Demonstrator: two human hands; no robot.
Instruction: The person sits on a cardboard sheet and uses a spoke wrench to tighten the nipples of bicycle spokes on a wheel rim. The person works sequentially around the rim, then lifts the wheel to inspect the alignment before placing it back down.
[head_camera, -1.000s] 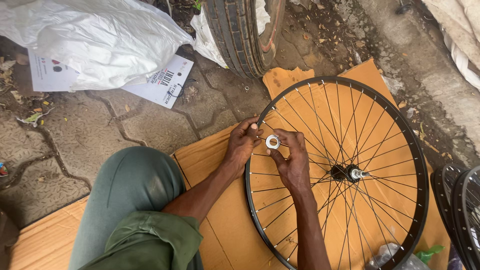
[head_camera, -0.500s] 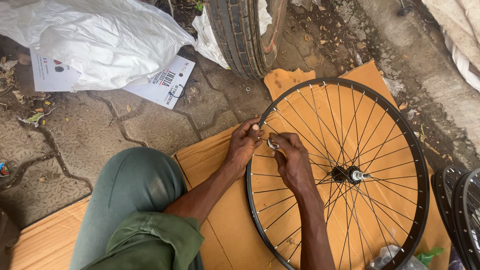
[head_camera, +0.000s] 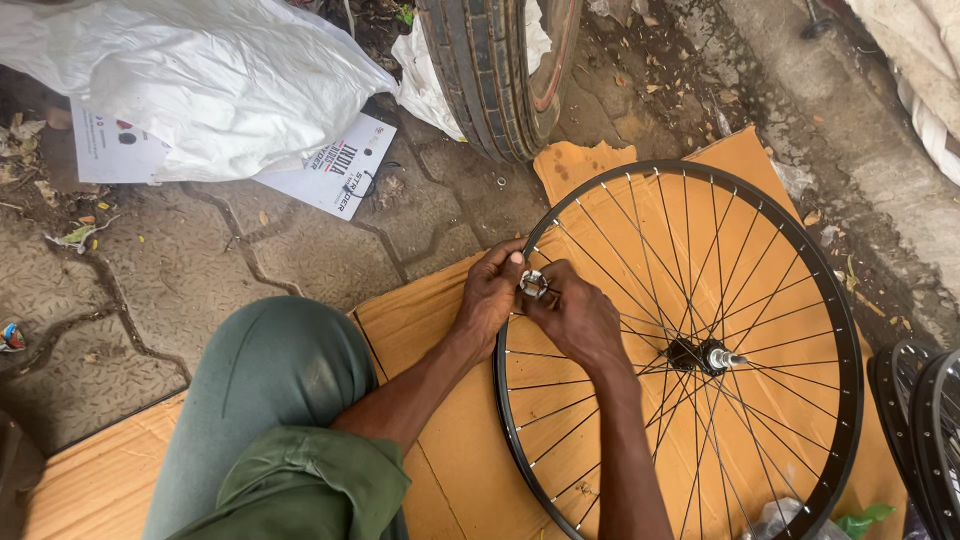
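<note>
A black spoked bicycle wheel (head_camera: 845, 330) lies flat on orange cardboard (head_camera: 430, 320), its silver hub axle (head_camera: 715, 357) at the centre. My left hand (head_camera: 490, 295) and my right hand (head_camera: 580, 318) meet over the wheel's left rim. Between their fingertips they pinch a small round silver spoke tool (head_camera: 532, 285), set on the spokes near the rim. My left knee in green trousers (head_camera: 265, 380) rests at the lower left.
A black tyre (head_camera: 495, 70) stands upright at the top. A white plastic sack (head_camera: 190, 80) and printed white cards (head_camera: 335, 165) lie on the paved ground at upper left. More black rims (head_camera: 925, 420) sit at the right edge.
Both hands stay on the small tool at the rim; the fingers have shifted slightly, as if turning it. The wheel has not moved.
</note>
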